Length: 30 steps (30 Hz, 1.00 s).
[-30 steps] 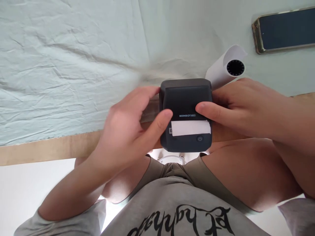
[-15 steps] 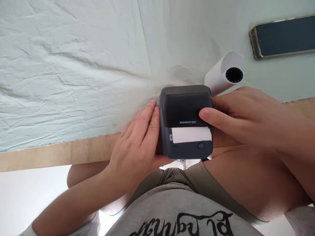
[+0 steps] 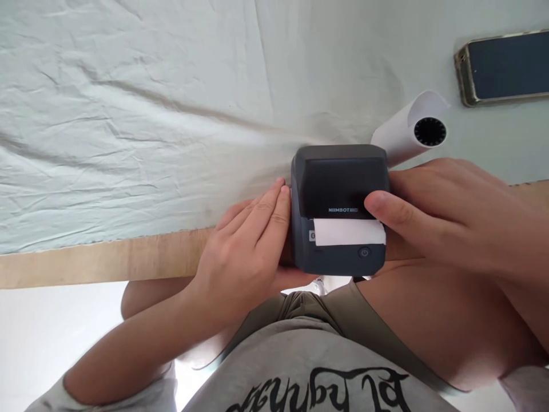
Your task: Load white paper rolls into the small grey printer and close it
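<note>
A dark label printer (image 3: 343,183) marked NIIMBOT is held at the table's front edge, with a white paper strip (image 3: 349,232) sticking out of its slot. A power button (image 3: 364,252) shows below the strip. Against the printer's left side lie the fingers of my left hand (image 3: 246,252), its thumb reaching under the near edge. My right hand (image 3: 441,212) grips the right side, thumb on the dark lid and the other fingers partly hidden. Just behind the printer, a white paper roll (image 3: 397,134) with a black core lies on the cloth.
A phone (image 3: 512,67) in a clear case lies at the back right. Wrinkled pale cloth (image 3: 141,131) covers the table, leaving a wooden front edge (image 3: 107,266) bare. My legs and shirt are below that edge.
The whole scene has shifted a little to the right in view, printer, roll and phone alike. Both hands keep the same hold on the printer.
</note>
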Motion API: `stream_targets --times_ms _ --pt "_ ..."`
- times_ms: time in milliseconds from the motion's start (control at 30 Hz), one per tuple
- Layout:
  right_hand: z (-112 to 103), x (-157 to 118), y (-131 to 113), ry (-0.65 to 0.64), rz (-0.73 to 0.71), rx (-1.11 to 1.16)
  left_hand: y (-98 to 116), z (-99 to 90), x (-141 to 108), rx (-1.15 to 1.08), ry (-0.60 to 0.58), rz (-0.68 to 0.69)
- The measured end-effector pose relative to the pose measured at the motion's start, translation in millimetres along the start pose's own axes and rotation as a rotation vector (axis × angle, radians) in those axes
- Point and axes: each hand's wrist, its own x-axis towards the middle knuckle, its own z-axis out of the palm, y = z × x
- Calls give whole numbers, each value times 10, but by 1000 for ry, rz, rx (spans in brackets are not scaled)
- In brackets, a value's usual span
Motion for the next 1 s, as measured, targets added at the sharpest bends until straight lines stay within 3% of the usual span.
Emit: stream_targets --times_ms 200,333,567,767,1000 --pt "-98 78 -112 -122 128 -67 49 18 -16 -23 14 -37" --pt "-114 93 -168 -116 162 -85 67 44 2 -12 16 -32" --pt "-108 100 -310 -175 261 -209 17 75 92 117 283 155" --pt "-116 118 -367 -253 278 -202 65 -50 52 80 195 117" --pt "-71 234 -422 -107 286 -179 -34 27 95 87 270 81"
